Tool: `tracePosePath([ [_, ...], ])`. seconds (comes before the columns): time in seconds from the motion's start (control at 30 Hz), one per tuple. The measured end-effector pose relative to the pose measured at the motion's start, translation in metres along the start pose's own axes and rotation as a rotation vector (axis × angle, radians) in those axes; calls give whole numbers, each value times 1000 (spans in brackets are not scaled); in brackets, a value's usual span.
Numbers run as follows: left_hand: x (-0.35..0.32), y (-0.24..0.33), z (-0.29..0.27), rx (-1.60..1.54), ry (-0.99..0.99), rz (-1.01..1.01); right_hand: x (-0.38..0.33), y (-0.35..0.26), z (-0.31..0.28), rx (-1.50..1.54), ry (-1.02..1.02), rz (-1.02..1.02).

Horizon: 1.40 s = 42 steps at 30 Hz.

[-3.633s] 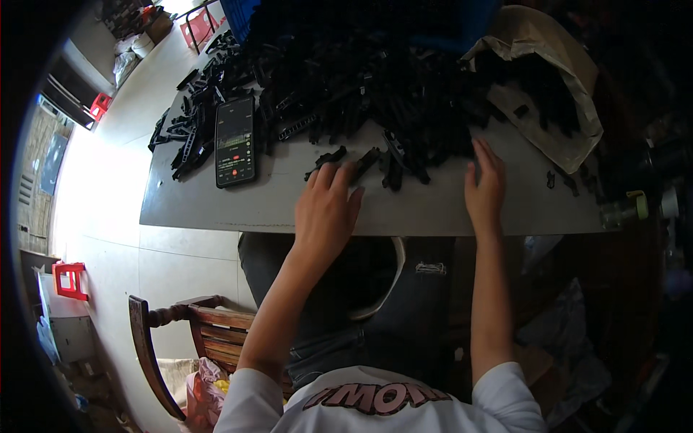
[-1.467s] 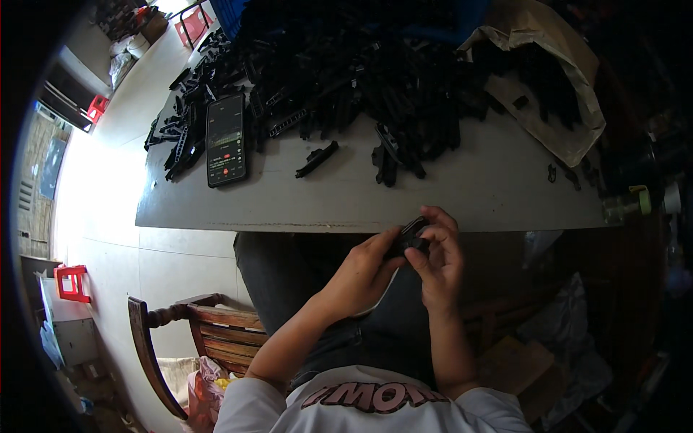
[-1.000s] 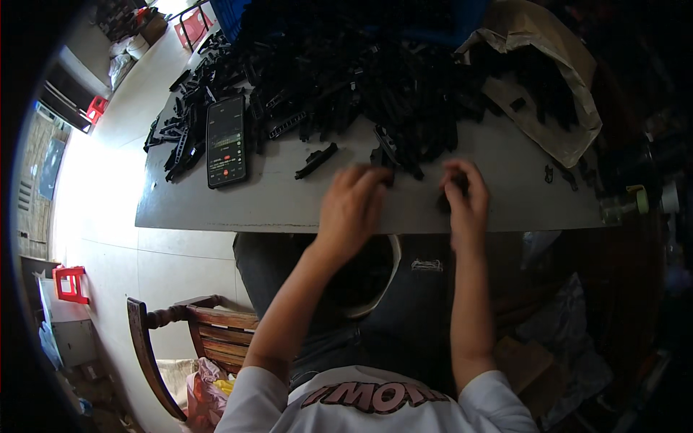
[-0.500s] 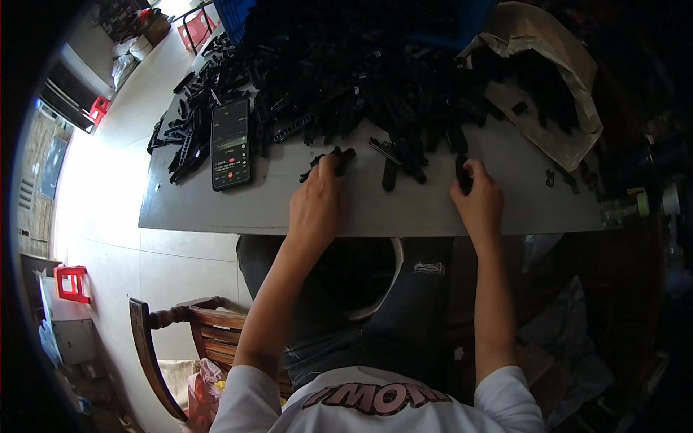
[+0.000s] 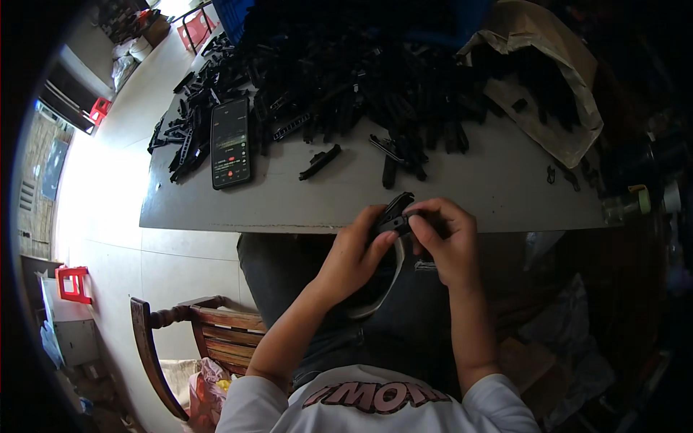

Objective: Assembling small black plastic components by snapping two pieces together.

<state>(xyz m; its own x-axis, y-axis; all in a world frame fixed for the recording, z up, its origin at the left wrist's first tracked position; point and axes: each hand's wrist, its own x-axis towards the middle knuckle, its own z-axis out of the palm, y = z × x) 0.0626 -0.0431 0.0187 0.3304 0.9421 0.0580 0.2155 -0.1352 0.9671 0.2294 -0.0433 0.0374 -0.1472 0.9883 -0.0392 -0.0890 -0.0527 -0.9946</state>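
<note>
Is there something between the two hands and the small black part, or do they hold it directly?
Nothing visible stands between them. The left hand and right hand both grip the black part directly, at the near table edge.

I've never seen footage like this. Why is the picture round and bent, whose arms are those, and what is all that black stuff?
There is no robot here: a person wears a wide fisheye camera on the head, looking down, so straight edges curve. The arms are their own. The left hand and right hand together hold a small black plastic part at the near edge of the grey table. On the table lie a heap of black parts, a phone and an open sack. A wooden chair stands lower left.
</note>
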Motion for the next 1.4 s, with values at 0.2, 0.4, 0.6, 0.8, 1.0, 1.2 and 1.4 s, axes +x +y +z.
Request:
tracePosePath([
  [0.2, -12, 8, 1, 71, -68, 102, -5, 14, -2, 29, 16, -85],
  [0.4, -13, 4, 9, 173, -49, 110, -12, 20, 2, 202, -6, 39],
  [0.6, -15, 4, 10, 183, -58, 164, -16, 29, 2, 294, 16, 28],
  [0.8, -11, -5, 2, 351, -83, 151, -9, 37, -2, 295, 95, 78],
  [1.0, 34, -16, -46, 876, 364, 7, 47, 11, -65, -35, 358, -172],
  [1.2, 43, -27, -62, 1072, 392, -163, 99, -2, -63, -1226, 501, -101],
  [1.4, 29, -43, -75, 726, 421, -38, 114, 1, -67, -1588, 440, -46],
])
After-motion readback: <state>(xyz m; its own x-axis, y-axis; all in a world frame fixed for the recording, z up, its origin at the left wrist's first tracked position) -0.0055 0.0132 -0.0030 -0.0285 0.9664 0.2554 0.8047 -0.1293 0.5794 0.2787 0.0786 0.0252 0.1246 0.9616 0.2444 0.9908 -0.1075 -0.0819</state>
